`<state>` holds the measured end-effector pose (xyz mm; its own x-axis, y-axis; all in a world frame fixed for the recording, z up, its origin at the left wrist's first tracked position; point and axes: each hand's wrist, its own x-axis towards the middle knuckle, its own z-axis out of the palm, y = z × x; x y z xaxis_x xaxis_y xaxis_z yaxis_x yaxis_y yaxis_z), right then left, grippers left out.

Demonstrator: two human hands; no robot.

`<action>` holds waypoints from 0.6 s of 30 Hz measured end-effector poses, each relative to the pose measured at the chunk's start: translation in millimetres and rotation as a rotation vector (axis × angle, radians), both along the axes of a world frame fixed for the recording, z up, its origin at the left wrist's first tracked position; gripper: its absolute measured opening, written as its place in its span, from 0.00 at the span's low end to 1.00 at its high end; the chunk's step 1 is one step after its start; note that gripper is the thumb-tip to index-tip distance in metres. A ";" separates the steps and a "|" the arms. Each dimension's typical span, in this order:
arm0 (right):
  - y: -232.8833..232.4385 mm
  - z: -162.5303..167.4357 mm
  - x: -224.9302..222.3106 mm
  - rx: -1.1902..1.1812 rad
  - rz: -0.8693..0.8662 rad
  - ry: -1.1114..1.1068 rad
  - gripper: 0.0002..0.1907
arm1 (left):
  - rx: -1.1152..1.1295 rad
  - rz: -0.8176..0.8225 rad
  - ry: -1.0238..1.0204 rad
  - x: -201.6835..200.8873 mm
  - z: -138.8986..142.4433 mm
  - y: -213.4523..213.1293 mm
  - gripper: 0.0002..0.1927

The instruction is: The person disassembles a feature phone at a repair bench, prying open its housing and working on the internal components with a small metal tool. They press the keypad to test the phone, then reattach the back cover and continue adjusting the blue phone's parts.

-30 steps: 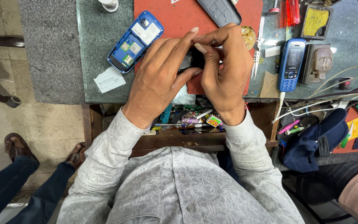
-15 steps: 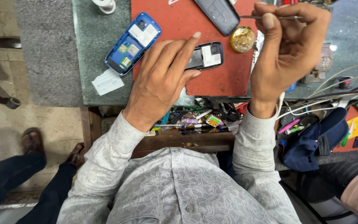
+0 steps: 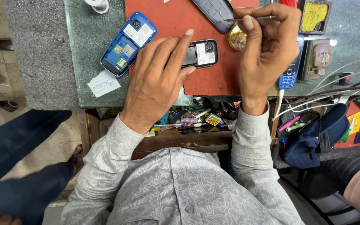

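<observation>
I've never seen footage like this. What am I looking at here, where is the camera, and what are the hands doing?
The camera sits on a person's head and looks straight down, so you see their patterned shirt, both arms and a workbench. There is no machine, only two bare hands. The left hand rests on a small black phone with its back cover off, lying on a red mat. The right hand is raised and pinches a thin pointed metal tool. Nearby lie an opened blue phone, a grey phone cover, a round brass-coloured piece and a paper slip. An open drawer below holds small bits. The dark trouser legs at the left belong to someone else.
</observation>
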<state>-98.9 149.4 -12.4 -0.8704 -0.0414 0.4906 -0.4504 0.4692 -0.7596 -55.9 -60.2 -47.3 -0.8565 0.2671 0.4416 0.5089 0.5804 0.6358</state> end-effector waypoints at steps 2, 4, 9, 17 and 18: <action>-2.0 0.3 4.8 -0.052 0.010 0.000 0.07 | 0.030 0.003 -0.009 1.0 0.4 -1.7 0.33; -3.8 0.5 10.8 -0.092 0.005 -0.001 0.08 | 0.050 0.005 -0.007 2.4 1.2 -3.1 0.34; -8.4 -3.8 25.2 -0.173 -0.010 0.008 0.09 | 0.063 0.013 0.025 3.1 1.4 -1.8 0.31; -5.8 -6.3 41.3 -0.275 0.046 -0.019 0.09 | 0.086 0.052 0.063 -4.2 3.6 14.9 0.21; -4.6 -5.5 43.0 -0.280 0.051 -0.023 0.09 | 0.082 0.051 0.073 -4.8 4.3 17.9 0.20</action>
